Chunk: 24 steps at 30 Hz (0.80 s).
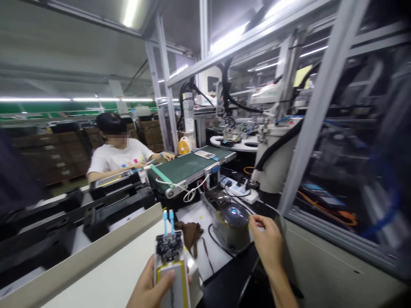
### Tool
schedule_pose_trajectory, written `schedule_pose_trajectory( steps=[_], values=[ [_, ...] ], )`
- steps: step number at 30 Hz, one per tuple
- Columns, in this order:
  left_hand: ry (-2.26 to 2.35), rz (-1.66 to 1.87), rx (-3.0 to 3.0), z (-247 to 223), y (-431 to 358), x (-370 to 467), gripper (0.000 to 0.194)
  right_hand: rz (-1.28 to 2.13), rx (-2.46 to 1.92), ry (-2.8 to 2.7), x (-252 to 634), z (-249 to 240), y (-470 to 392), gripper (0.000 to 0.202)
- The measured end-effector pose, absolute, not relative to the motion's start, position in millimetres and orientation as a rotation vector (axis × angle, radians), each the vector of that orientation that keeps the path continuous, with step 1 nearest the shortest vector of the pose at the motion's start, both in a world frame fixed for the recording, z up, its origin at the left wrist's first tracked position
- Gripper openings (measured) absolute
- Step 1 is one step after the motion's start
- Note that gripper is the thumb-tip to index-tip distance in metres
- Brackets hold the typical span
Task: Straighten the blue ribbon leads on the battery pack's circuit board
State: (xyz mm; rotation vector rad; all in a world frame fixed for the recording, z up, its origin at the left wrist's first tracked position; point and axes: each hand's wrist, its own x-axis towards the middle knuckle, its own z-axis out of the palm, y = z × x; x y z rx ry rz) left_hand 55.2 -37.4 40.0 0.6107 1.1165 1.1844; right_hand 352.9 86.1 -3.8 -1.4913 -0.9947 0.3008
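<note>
My left hand (150, 287) holds a flat battery pack (170, 267) at the bottom middle: a silver cell with yellow edging, a black circuit board at its top and two light-blue tabs sticking up. My right hand (269, 244) reaches forward with curled fingers beside a clear plastic container (229, 222) with a dark rounded thing inside. Whether its fingertips pinch anything is not visible.
A green conveyor belt (186, 167) runs ahead, carrying a small flat part (204, 154). A person in a white shirt (117, 156) sits at its left. A white power strip (239, 188), cables, a brown cloth (192, 233) and an aluminium-framed machine enclosure (317, 111) stand to the right.
</note>
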Motion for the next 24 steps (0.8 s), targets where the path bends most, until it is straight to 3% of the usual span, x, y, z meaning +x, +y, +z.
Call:
schedule_pose_trajectory(
  steps=[4,7,12,24],
  values=[
    [1.013,1.166,0.693,51,-42,57,0.049,0.264,-1.386,-1.189,318,22,66,0.023],
    [0.961,1.126,0.761,57,-44,57,0.035,0.561,-1.111,-1.555,279,48,39,0.015],
    [0.971,1.166,0.822,56,-44,56,0.031,1.08,-0.762,-1.949,232,73,10,0.01],
    [0.995,1.156,0.865,58,-43,56,0.032,0.987,-0.752,-2.164,221,75,14,0.006]
  ],
)
